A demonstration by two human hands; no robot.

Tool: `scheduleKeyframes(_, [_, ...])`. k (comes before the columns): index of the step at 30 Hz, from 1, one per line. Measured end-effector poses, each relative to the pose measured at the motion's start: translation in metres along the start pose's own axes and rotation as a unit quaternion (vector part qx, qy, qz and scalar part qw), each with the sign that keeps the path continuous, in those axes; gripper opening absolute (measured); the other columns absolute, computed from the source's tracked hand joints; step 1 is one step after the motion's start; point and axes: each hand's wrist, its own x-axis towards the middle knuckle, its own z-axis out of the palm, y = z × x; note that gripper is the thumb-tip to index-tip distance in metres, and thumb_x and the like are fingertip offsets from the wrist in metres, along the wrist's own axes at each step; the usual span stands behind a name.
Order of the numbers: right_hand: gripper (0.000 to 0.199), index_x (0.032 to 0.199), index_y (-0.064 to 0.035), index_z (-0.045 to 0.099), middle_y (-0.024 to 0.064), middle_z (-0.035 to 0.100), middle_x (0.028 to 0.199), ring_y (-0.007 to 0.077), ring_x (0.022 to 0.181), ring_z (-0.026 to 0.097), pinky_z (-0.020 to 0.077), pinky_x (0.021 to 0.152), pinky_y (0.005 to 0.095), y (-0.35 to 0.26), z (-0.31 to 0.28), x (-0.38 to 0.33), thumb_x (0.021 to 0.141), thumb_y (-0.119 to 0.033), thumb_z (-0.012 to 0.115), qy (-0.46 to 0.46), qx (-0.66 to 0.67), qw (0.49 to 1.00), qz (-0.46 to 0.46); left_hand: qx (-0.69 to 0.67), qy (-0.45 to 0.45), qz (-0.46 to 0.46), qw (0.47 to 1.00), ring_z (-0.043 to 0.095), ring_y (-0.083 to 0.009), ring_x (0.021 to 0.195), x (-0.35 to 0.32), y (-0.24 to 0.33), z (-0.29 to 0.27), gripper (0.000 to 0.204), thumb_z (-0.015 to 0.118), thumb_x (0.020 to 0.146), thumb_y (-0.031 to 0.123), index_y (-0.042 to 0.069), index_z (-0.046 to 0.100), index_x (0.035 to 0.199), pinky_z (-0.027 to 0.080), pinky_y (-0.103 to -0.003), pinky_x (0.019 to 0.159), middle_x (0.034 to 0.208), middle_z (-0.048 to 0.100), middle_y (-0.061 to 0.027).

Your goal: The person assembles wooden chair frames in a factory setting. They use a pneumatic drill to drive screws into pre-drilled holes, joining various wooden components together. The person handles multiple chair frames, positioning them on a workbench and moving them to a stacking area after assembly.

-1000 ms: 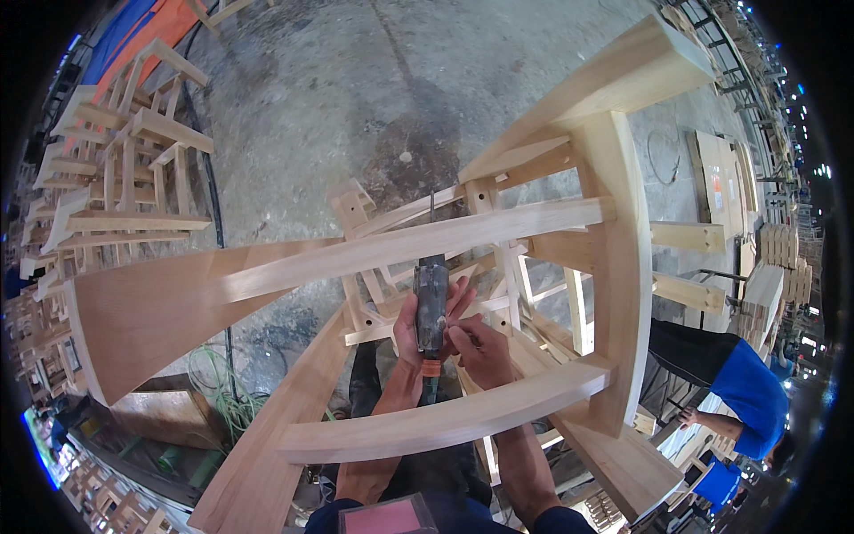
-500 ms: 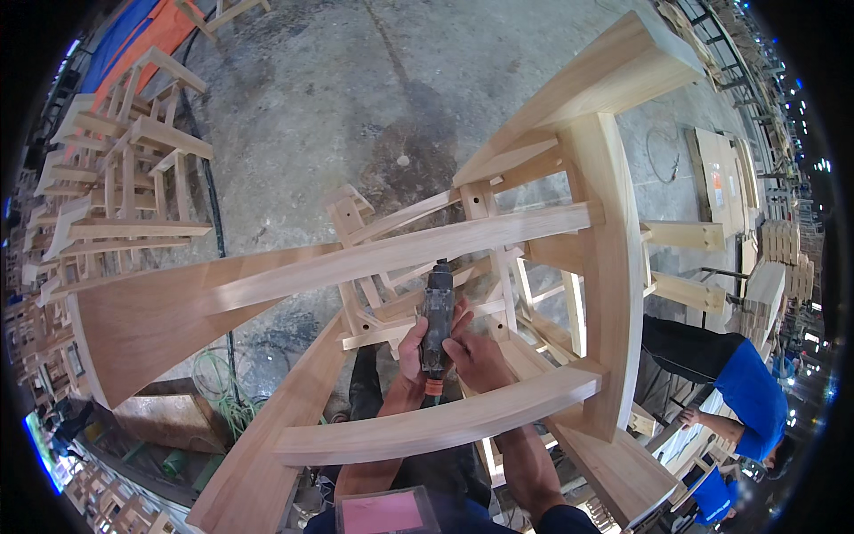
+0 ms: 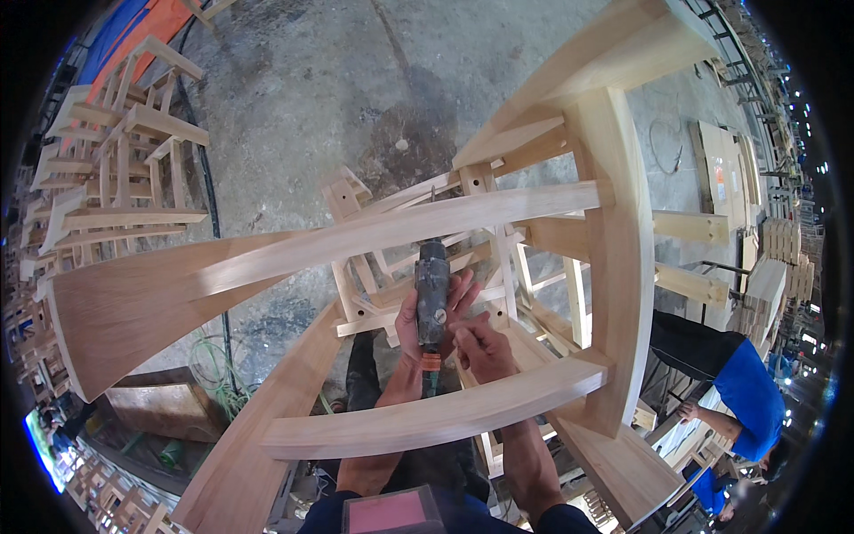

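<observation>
Between two long pale wooden rails, my left hand point(image 3: 407, 331) is wrapped round a dark straight power screwdriver point(image 3: 432, 298). The tool points away from me, with an orange ring and a green fitting at its near end. Its thin bit point(image 3: 433, 193) shows beyond the far rail point(image 3: 391, 233), which hides part of the tool. Close to its right side is my right hand point(image 3: 486, 349), fingers curled together; whether something small is pinched in them cannot be made out. The curved near rail point(image 3: 436, 424) of the wooden chair frame point(image 3: 623, 267) crosses over my forearms.
More wooden frames point(image 3: 133, 169) are stacked at the left beside a dark hose point(image 3: 213, 205). A person in a blue shirt point(image 3: 752, 392) works at the right. Cartons point(image 3: 725, 173) lie at the far right. Concrete floor point(image 3: 294, 107) stretches ahead.
The bit now shows beyond the far rail. My right hand has come off the tool's side and curled its fingers. The view has shifted slightly.
</observation>
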Motion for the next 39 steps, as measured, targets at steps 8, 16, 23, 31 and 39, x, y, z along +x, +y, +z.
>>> scheduleKeyframes(8, [0.022,0.104,0.0031,0.068,0.0088,0.064,0.067,0.0154,0.060,0.060,0.0483,0.058,0.0297,-0.033,0.000,0.009,0.093,-0.015,0.064,0.008,-0.198,0.955,-0.222,0.029,-0.002,0.061,0.998,0.018,-0.0357,0.149,0.000,-0.002,0.002,0.074,0.048,0.093,0.055,-0.002,0.047,0.140,0.020,-0.057,0.118,0.156,0.034,-0.0160])
scheduleKeyframes(16, [0.025,0.096,0.0013,0.068,0.0198,0.064,0.072,0.0378,0.073,0.063,0.0479,0.066,0.0465,-0.047,0.012,0.002,0.093,-0.023,0.062,0.020,-0.311,0.931,-0.190,0.159,-0.031,0.034,0.986,0.017,-0.0366,0.149,-0.008,0.005,0.003,0.071,0.053,0.091,0.043,-0.003,0.042,0.144,0.020,-0.057,0.118,0.157,0.029,-0.0185])
scheduleKeyframes(23, [0.034,0.096,-0.0002,0.068,0.0202,0.068,0.083,0.0331,0.077,0.067,0.0500,0.071,0.0460,-0.037,-0.008,-0.013,0.095,-0.032,0.058,-0.096,-0.281,0.954,-0.037,0.327,0.109,-0.060,0.937,0.049,-0.0306,0.130,-0.051,0.022,0.006,0.064,0.056,0.088,0.030,-0.003,0.043,0.141,0.040,-0.043,0.108,0.136,0.054,-0.0177])
scheduleKeyframes(31, [0.028,0.107,-0.0026,0.064,0.0038,0.062,0.085,0.0118,0.069,0.059,0.0463,0.054,0.0244,0.093,-0.079,-0.096,0.093,-0.027,0.065,-0.138,0.006,0.975,0.175,0.576,0.318,-0.357,0.663,0.053,-0.0095,0.049,-0.227,0.068,0.040,0.036,0.074,0.081,0.022,0.000,0.064,0.107,0.041,-0.024,0.043,0.072,0.062,-0.0036])
scheduleKeyframes(39, [0.027,0.103,-0.0014,0.064,0.0017,0.062,0.076,0.0081,0.066,0.058,0.0454,0.052,0.0222,0.099,-0.164,-0.147,0.092,-0.025,0.066,0.113,0.066,0.984,0.124,0.528,0.508,-0.300,0.611,0.054,-0.0146,0.048,-0.405,0.113,0.091,0.030,0.072,0.080,0.024,0.003,0.063,0.098,0.039,-0.029,0.038,0.062,0.059,-0.0052])
